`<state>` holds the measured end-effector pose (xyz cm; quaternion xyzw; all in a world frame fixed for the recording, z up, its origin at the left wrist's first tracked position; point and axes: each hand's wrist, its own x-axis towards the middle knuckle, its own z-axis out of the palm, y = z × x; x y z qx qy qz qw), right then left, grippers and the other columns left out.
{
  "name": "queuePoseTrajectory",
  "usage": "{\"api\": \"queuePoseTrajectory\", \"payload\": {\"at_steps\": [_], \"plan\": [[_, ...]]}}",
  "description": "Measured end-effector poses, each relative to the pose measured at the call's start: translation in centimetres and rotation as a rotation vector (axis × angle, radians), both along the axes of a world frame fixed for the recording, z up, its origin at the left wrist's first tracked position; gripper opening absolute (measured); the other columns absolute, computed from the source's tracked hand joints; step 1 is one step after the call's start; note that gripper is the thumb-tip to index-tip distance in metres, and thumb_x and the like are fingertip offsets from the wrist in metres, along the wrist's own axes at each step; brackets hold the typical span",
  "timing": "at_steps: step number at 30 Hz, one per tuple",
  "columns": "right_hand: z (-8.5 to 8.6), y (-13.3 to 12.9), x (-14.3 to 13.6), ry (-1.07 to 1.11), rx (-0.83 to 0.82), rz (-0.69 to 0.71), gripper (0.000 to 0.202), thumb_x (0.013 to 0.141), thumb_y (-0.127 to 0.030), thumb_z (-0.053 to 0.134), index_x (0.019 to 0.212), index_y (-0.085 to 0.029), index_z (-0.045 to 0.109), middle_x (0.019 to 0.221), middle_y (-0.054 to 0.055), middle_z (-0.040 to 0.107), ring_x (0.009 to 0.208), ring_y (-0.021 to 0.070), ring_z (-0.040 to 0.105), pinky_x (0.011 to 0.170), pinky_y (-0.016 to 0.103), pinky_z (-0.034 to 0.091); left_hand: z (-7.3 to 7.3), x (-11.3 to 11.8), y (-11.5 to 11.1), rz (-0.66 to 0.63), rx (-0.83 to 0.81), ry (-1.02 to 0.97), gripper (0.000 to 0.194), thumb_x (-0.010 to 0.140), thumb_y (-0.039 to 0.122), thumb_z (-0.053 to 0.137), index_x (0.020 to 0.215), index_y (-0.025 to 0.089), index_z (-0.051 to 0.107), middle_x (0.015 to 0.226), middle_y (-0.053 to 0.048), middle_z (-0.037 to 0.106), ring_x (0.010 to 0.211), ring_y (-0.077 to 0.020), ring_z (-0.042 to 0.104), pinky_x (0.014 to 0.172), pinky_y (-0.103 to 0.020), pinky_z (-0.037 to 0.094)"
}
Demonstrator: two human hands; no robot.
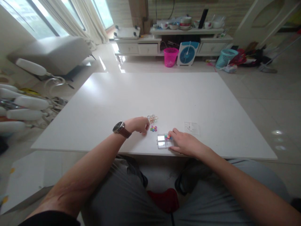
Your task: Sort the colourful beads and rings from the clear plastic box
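My right hand (183, 142) grips the right end of a small clear compartment box (161, 145), thumb on the near edge and fingers at the far edge. Colourful beads (168, 137) lie in its far right compartment, partly hidden by my fingers. On the table just left of the box is a small pile of bright beads (153, 128). Several thin rings (152, 118) lie behind that pile. My left hand (140, 125), with a watch (118, 126) on the wrist, is beside both piles, fingers curled downward; anything between the fingertips is hidden.
A flat clear square (191, 128) with small items on it lies right of the box on the white table (150, 91). Beyond the table stand a pink basket (171, 57), a blue fan (187, 54) and a low cabinet (148, 48). White padded arms (31, 103) stand at left.
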<state>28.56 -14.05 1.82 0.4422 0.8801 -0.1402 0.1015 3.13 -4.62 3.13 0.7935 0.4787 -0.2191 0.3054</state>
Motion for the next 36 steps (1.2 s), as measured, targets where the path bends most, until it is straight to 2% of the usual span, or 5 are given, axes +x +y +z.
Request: {"api": "queuePoseTrajectory", "payload": {"at_steps": [8, 18, 22, 28, 36], "plan": [[0.0, 0.0, 0.0, 0.006, -0.008, 0.002, 0.046, 0.088, -0.045, 0.059, 0.123, -0.017, 0.047, 0.116, 0.012, 0.054, 0.092, 0.0256, 0.063, 0.074, 0.033, 0.047, -0.7, -0.9, 0.2, 0.04, 0.017, 0.01, 0.02, 0.064, 0.036, 0.07, 0.07, 0.017, 0.069, 0.061, -0.002, 0.068, 0.055, -0.014, 0.06, 0.055, -0.024, 0.043], [0.2, 0.1, -0.2, 0.001, -0.027, -0.011, 0.046, 0.087, -0.045, 0.06, 0.123, -0.018, 0.047, 0.117, 0.013, 0.054, 0.092, 0.0252, 0.063, 0.074, 0.033, 0.047, -0.6, -0.3, -0.2, 0.006, 0.008, 0.032, 0.012, 0.062, 0.026, 0.07, 0.071, 0.018, 0.07, 0.059, 0.0, 0.068, 0.058, -0.0141, 0.062, 0.059, -0.023, 0.044], [0.1, 0.1, -0.1, 0.002, -0.019, -0.005, 0.046, 0.088, -0.044, 0.059, 0.123, -0.018, 0.047, 0.116, 0.012, 0.055, 0.091, 0.0249, 0.063, 0.073, 0.032, 0.047, -0.5, -0.1, -0.4, 0.019, 0.015, 0.032, 0.009, 0.065, 0.026, 0.065, 0.066, 0.017, 0.068, 0.057, 0.0, 0.068, 0.055, -0.0126, 0.061, 0.056, -0.022, 0.043], [0.2, 0.0, -0.1, -0.002, -0.01, 0.0, 0.045, 0.088, -0.044, 0.06, 0.122, -0.017, 0.047, 0.116, 0.012, 0.054, 0.09, 0.025, 0.063, 0.073, 0.033, 0.047, -0.2, -0.3, -0.3, 0.064, -0.005, 0.009, 0.022, 0.074, 0.033, 0.055, 0.072, 0.016, 0.069, 0.062, -0.002, 0.071, 0.054, -0.0117, 0.062, 0.058, -0.022, 0.044], [0.1, 0.0, -0.1, -0.001, -0.01, -0.004, 0.046, 0.088, -0.044, 0.059, 0.123, -0.018, 0.047, 0.116, 0.012, 0.054, 0.091, 0.0254, 0.063, 0.073, 0.033, 0.047, -0.4, -0.5, -0.3, 0.024, 0.022, 0.024, 0.017, 0.069, 0.034, 0.064, 0.071, 0.018, 0.069, 0.059, -0.001, 0.07, 0.056, -0.0129, 0.062, 0.057, -0.022, 0.042]]}}
